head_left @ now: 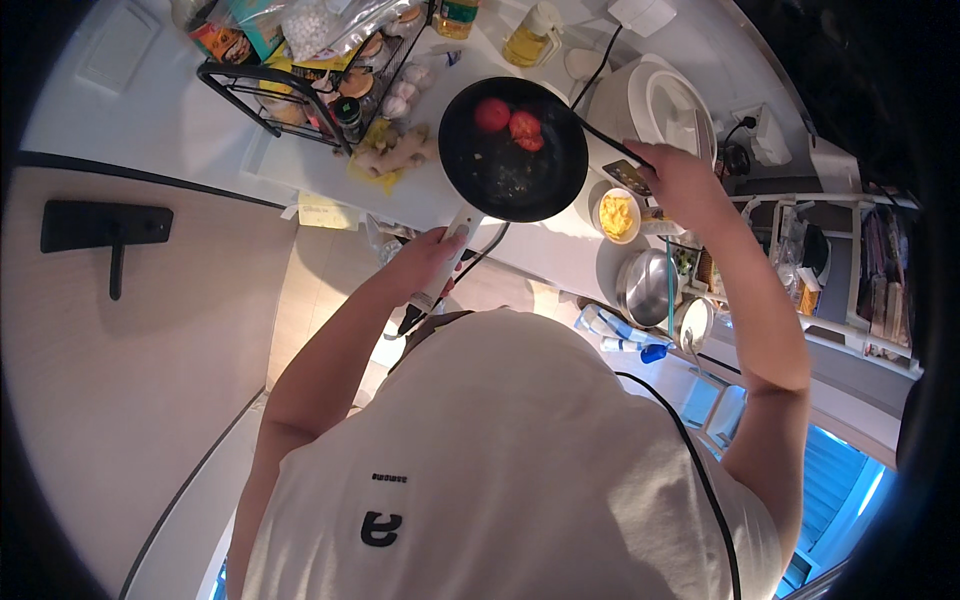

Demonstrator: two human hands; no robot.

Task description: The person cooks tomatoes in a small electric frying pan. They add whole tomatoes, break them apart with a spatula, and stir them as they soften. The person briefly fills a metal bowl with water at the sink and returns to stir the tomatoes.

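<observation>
My left hand (429, 264) grips the pale handle (448, 262) of a black frying pan (517, 187). Two red tomato pieces (493, 115) lie toward the pan's far side, one of them with its cut flesh showing. Small bits and a wet sheen mark the pan's bottom. In my right hand (686, 184) is the black handle of a cooking utensil (611, 140), which reaches over the pan's right rim. Its working end blends into the dark pan, so I cannot tell its shape. A white bowl of yellow scrambled egg (616, 216) stands below my right hand.
A black wire rack (274, 82) with jars and packets stands at the left, near garlic bulbs (405, 91) and ginger root (394, 154). An oil jug (531, 36) and a white rice cooker (651, 94) are behind. A steel bowl (646, 286) sits near the counter's edge.
</observation>
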